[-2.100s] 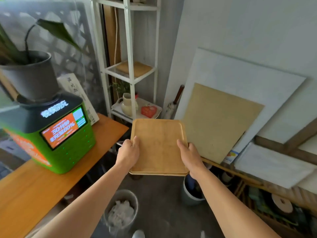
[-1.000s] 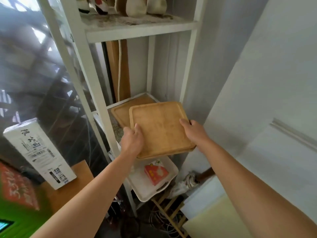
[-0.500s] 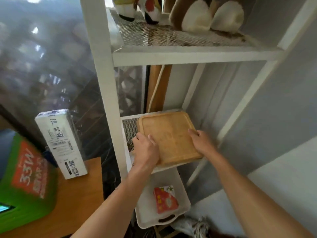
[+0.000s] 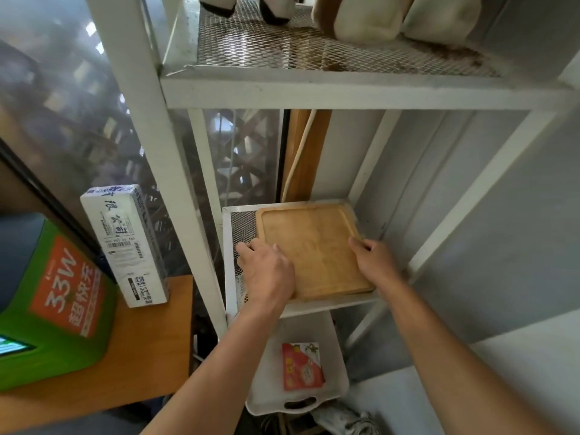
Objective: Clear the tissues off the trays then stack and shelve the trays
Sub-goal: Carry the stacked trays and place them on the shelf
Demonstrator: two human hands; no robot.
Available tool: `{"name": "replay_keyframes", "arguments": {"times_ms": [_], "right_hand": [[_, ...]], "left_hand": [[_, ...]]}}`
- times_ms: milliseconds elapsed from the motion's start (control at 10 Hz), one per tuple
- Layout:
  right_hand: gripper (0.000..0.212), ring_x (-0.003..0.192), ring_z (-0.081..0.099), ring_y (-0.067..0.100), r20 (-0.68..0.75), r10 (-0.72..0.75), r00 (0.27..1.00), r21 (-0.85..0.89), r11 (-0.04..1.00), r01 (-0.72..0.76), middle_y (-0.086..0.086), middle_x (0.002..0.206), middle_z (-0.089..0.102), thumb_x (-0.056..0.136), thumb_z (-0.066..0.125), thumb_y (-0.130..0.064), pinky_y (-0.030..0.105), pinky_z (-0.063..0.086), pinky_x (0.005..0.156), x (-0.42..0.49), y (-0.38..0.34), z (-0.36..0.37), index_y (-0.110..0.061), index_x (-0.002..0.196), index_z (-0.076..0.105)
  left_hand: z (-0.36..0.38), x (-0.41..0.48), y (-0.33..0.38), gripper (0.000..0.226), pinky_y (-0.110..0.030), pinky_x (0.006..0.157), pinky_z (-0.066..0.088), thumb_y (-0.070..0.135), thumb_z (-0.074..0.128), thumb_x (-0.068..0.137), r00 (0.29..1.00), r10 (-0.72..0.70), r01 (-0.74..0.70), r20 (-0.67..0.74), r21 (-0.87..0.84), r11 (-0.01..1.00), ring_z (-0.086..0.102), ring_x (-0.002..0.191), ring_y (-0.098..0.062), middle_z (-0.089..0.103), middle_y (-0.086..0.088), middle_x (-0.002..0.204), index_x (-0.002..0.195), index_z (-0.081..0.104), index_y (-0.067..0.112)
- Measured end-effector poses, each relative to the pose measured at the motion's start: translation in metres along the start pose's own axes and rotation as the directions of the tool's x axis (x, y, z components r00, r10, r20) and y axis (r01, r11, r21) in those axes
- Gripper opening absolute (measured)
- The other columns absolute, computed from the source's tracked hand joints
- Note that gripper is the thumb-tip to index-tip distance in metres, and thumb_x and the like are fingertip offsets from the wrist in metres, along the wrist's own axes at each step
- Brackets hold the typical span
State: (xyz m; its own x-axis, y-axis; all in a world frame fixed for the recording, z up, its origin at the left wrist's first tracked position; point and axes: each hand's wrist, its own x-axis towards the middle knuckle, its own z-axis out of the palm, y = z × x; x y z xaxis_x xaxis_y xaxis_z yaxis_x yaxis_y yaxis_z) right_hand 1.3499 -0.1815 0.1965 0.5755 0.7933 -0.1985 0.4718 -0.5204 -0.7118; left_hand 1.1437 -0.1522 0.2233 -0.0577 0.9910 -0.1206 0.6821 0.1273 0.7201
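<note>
My left hand lies flat over the near left edge of the tray, fingers spread, pressing rather than gripping. My right hand clasps the right rim, thumb on top. The tray rests on the mesh shelf, toward its right, so I judge I'm squaring it before letting go.

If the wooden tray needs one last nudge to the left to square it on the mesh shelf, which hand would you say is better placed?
The right hand, probably: it rests against the square wooden tray's right edge, opposite the bare white mesh shelf.
</note>
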Motion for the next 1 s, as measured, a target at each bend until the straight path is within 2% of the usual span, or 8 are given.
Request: {"name": "replay_keyframes", "arguments": {"times_ms": [100,200,400,600,700,800,900,1000], "right_hand": [[0.041,0.073,0.054,0.003,0.014,0.016,1.0,0.037,0.999,-0.016,-0.007,0.086,0.063,0.095,0.05,-0.05,0.023,0.037,0.055,0.0,0.002,0.002,-0.016,0.111,0.068],[0.029,0.074,0.056,0.003,0.003,0.005,1.0,0.056,0.998,-0.005,-0.009,0.084,0.063,0.096,0.048,-0.048,0.021,0.036,0.054,-0.002,0.005,0.007,-0.025,0.094,0.065],[0.042,0.081,0.051,0.004,-0.049,-0.045,0.998,0.119,0.992,0.051,-0.014,0.094,0.056,0.097,0.049,-0.045,0.023,0.039,0.067,-0.004,0.008,0.012,-0.019,0.129,0.059],[0.04,0.084,0.055,0.009,-0.063,-0.057,0.996,0.139,0.988,0.065,-0.016,0.087,0.055,0.096,0.051,-0.045,0.025,0.039,0.067,-0.009,0.004,0.01,-0.018,0.123,0.063],[0.04,0.082,0.054,0.009,-0.005,-0.042,0.999,0.082,0.996,0.042,-0.003,0.103,0.065,0.097,0.049,-0.046,0.029,0.041,0.07,-0.014,-0.002,0.002,-0.019,0.122,0.063],[0.042,0.091,0.059,0.02,-0.043,-0.039,0.998,-0.074,0.997,0.035,0.007,0.114,0.067,0.097,0.049,-0.041,0.03,0.043,0.072,-0.031,-0.016,-0.01,-0.013,0.126,0.06],[0.036,0.104,0.059,0.034,-0.226,-0.138,0.964,-0.364,0.93,0.048,0.015,0.11,0.066,0.095,0.051,-0.031,0.036,0.04,0.087,-0.063,-0.027,-0.02,-0.005,0.118,0.062],[0.023,0.093,0.057,0.033,-0.263,-0.251,0.932,-0.403,0.906,0.13,0.016,0.098,0.061,0.093,0.048,-0.022,0.035,0.04,0.076,-0.102,-0.045,-0.022,-0.005,0.095,0.063]], "left_hand": [[0.001,0.0,-0.004,0.034,-0.045,0.1,0.034,0.026,0.038,0.102,0.999,-0.048,0.049,-0.02,0.037,0.998,0.037,0.116,-0.035,0.039,-0.022,0.13,0.119,0.048,-0.001],[0.003,0.001,-0.01,0.025,-0.042,0.096,0.033,0.021,0.039,0.102,1.0,-0.026,0.026,-0.016,-0.014,1.0,0.037,0.116,-0.034,0.04,-0.019,0.13,0.113,0.049,0.002],[0.002,0.009,-0.019,0.023,-0.033,0.094,0.036,0.012,0.04,0.101,0.997,0.076,-0.066,0.025,-0.282,0.957,0.044,0.114,-0.025,0.048,-0.013,0.126,0.121,0.049,0.005],[0.001,0.009,-0.019,0.027,-0.048,0.106,0.037,0.015,0.041,0.101,0.997,0.078,-0.069,0.022,-0.27,0.96,0.046,0.119,-0.031,0.052,-0.014,0.125,0.123,0.052,0.005],[-0.005,0.01,-0.017,0.023,-0.049,0.105,0.037,0.014,0.042,0.099,0.995,0.089,-0.078,0.047,-0.208,0.975,0.046,0.116,-0.033,0.052,-0.017,0.123,0.118,0.051,0.004],[-0.017,0.006,-0.009,0.048,-0.049,0.111,0.029,0.022,0.045,0.098,0.988,0.097,-0.087,0.122,-0.088,0.992,0.034,0.13,-0.037,0.038,-0.021,0.142,0.14,0.034,0.002],[-0.029,-0.009,0.003,0.055,-0.05,0.102,0.034,0.03,0.051,0.091,0.957,0.259,-0.285,0.13,0.252,0.925,0.035,0.124,-0.038,0.04,-0.019,0.14,0.139,0.035,0.007],[-0.045,-0.03,0.015,0.035,-0.044,0.087,0.04,0.032,0.047,0.092,0.84,0.498,-0.542,0.214,0.361,0.759,0.044,0.111,-0.034,0.052,-0.014,0.121,0.119,0.05,0.01]]}}
